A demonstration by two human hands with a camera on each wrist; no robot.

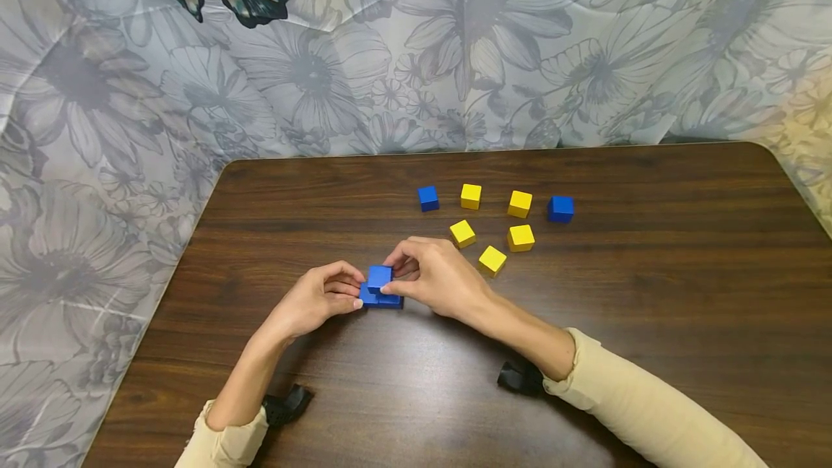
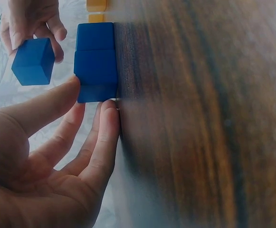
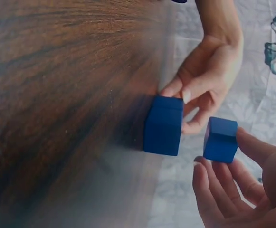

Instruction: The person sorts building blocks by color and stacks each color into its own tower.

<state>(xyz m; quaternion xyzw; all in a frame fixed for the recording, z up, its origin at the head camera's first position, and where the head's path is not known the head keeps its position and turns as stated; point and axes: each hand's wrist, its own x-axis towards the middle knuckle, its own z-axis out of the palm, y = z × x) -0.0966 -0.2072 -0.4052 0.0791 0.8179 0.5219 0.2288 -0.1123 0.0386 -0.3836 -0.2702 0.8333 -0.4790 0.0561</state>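
Note:
Two blue cubes (image 1: 391,302) sit side by side on the table, touching each other, and in the left wrist view the nearer blue cube (image 2: 96,69) lies between thumb and fingertips. My left hand (image 1: 316,300) pinches that one at its left end. Above the pair, a third blue cube (image 1: 380,277) is held by my right hand (image 1: 443,276) between thumb and fingers. A gap shows between this raised cube (image 3: 222,141) and the lower cubes (image 3: 164,127) in the right wrist view.
Several yellow cubes (image 1: 520,238) lie loose behind and right of my right hand. A blue cube (image 1: 427,198) stands at the back of that group, and another blue cube (image 1: 560,209) at its right. The brown table (image 1: 650,273) ends at a patterned cloth (image 1: 468,92).

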